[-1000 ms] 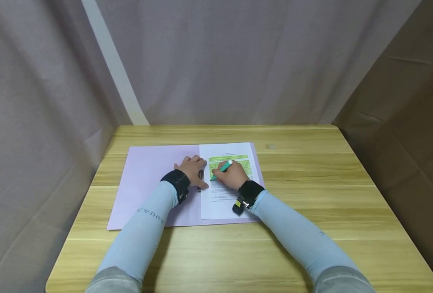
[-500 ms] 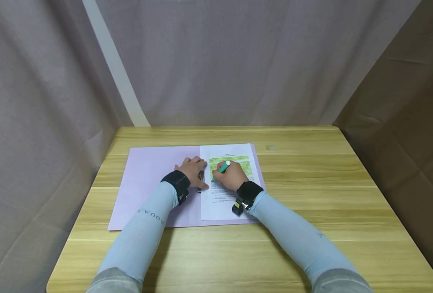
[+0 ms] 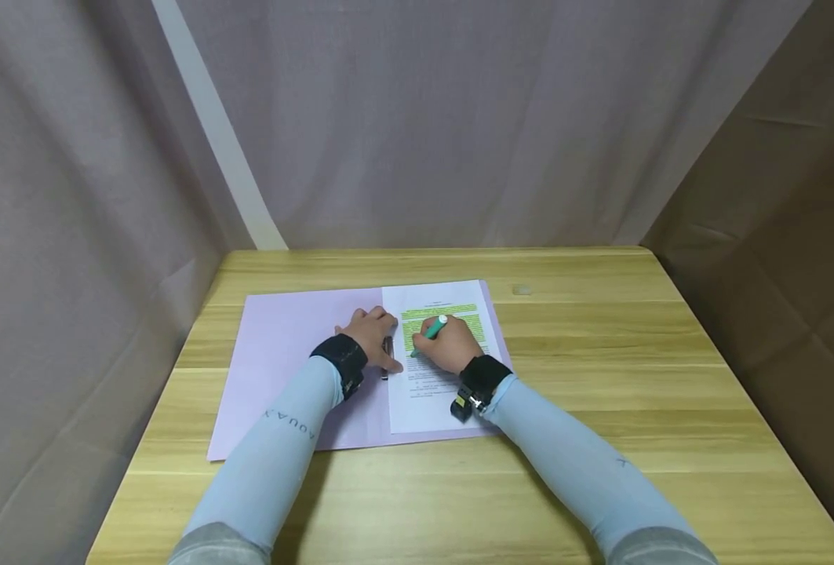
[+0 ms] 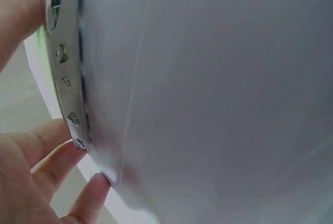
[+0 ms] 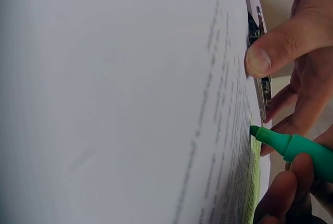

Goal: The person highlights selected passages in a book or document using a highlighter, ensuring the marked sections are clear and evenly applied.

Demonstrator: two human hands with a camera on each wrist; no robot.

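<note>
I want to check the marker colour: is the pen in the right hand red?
No, the pen that the right hand grips over the printed sheet is green, as its tip in the right wrist view also shows.

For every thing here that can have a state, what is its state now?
Folder: open, flat on the table.
Sheet: upper lines marked green, lower lines unmarked.
Marker: uncapped, tip at the sheet.
Right hand: grips the marker.
Left hand: presses beside the metal clip.

wooden table (image 3: 600,408) in shot | lilac folder (image 3: 282,345) lying open flat on it (spreading left of the grip) | printed sheet (image 3: 431,400) on the folder
</note>
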